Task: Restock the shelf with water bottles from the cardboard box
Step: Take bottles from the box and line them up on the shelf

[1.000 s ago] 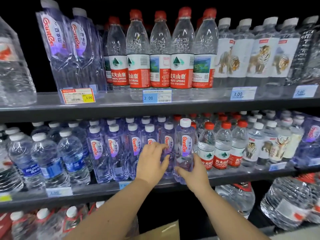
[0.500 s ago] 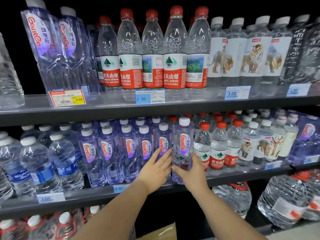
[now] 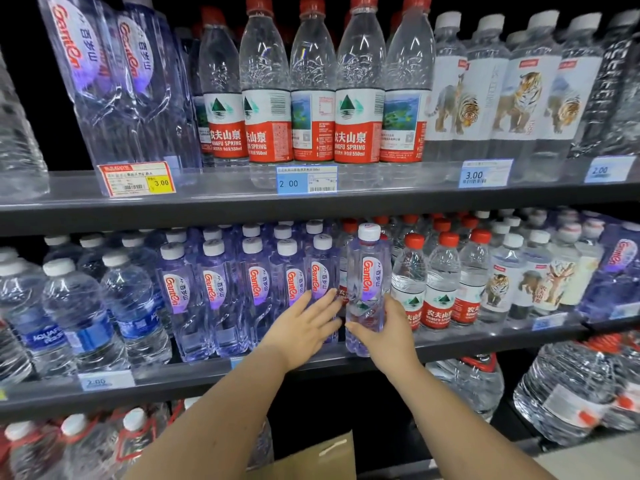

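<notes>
A purple-tinted Ganten water bottle [image 3: 366,271] with a white cap stands at the front edge of the middle shelf [image 3: 450,344], at the right end of the Ganten row [image 3: 242,289]. My right hand [image 3: 388,337] is wrapped around its lower part. My left hand [image 3: 304,327] is flat, fingers spread, pressing against the neighbouring Ganten bottles just left of it. The corner of a cardboard box [image 3: 322,459] shows at the bottom, between my forearms.
Red-capped Nongfu Spring bottles [image 3: 440,278] stand right of the held bottle, tiger-label bottles [image 3: 505,278] further right, blue-label bottles [image 3: 79,317] at left. The upper shelf [image 3: 242,206] carries taller bottles and price tags. Large water jugs [image 3: 568,389] sit below right.
My left hand has opened from curled fingers on the bottles to a flat palm against the Ganten row. My right hand stays on the bottle, which now stands nearer the shelf's front.
</notes>
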{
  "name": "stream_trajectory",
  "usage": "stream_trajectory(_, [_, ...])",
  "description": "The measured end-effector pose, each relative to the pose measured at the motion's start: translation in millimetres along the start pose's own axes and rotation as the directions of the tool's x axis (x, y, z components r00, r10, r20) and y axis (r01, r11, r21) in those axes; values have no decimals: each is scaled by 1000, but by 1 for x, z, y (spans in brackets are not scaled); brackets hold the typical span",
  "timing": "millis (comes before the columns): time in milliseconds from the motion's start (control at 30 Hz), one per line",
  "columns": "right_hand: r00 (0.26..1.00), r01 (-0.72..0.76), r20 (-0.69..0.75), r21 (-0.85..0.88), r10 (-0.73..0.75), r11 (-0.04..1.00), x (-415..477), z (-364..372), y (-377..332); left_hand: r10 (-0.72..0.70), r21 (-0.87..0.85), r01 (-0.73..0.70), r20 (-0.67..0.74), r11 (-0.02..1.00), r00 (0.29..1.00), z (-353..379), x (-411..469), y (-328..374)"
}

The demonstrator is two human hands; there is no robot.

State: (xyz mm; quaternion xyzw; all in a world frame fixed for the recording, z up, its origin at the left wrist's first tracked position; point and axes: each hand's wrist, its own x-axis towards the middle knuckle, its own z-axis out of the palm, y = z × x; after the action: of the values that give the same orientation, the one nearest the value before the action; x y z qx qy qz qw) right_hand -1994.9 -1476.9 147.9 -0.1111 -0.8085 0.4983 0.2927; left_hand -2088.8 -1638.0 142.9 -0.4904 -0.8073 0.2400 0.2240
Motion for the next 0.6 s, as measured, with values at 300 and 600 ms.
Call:
stream_trajectory(300, [999,20,-29,5,-20,1000,-2,33,-15,-34,32,35,-32,999,999,5,-22,-9])
stream_trajectory(600, [996,-78,-52,-6,78,997,6,47,-12,-4,2,4,-135,1000,991,29,-50,-10])
